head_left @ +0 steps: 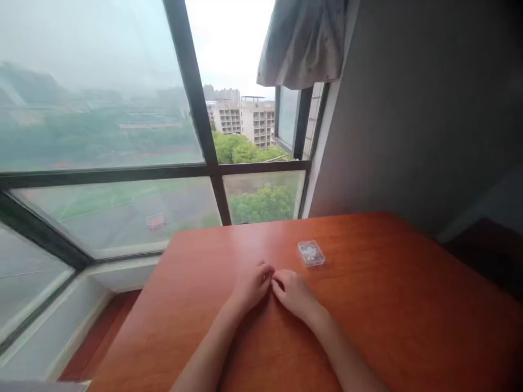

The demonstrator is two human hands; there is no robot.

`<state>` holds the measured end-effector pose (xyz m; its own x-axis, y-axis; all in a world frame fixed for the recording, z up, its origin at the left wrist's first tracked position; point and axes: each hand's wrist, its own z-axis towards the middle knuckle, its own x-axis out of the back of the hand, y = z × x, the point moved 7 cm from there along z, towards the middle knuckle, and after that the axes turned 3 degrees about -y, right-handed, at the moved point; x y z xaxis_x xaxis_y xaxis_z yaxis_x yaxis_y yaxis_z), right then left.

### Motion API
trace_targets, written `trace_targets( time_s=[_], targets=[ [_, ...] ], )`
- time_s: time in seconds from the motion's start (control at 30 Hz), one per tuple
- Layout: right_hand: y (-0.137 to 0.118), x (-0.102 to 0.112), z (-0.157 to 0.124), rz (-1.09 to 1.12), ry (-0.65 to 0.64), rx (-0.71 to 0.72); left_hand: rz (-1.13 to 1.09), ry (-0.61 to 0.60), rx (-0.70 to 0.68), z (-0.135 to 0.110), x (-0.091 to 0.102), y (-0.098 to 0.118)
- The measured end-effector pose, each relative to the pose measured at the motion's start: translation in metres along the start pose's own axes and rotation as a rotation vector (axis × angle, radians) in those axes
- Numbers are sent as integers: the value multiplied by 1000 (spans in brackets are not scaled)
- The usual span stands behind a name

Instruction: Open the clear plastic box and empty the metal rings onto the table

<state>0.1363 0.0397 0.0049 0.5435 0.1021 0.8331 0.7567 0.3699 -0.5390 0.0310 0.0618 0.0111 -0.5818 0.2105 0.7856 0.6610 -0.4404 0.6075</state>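
My left hand [254, 284] and my right hand [293, 291] meet near the middle of the wooden table [376, 283]. Both have curled fingers, with thumbs and fingertips pinched together where they come together. Whatever they pinch, if anything, is too small or hidden to make out. Just beyond my right hand, a little to its right, a small clear plastic box [311, 253] lies flat on the tabletop. White and darker small items show inside it, too small to name. Neither hand touches the box.
Past the table's far edge stands a dark-framed window [212, 169], with one pane swung outward. A grey curtain [302, 49] hangs at its upper right. A dark wall [392, 120] rises behind the table on the right. Reddish flooring [102, 332] shows beyond the left edge.
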Motion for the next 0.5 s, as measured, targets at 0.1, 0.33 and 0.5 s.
trace_targets(
  time_s=[0.1,0.33,0.5],
  targets=[
    [0,2,0,-1,-6,-3,10,-4,1,0,1,0],
    [-1,4,0,-14,-4,-8,42,14,-1,-1,2,0],
    [-3,6,0,-6,6,-1,46,14,0,-1,2,0]
  ],
)
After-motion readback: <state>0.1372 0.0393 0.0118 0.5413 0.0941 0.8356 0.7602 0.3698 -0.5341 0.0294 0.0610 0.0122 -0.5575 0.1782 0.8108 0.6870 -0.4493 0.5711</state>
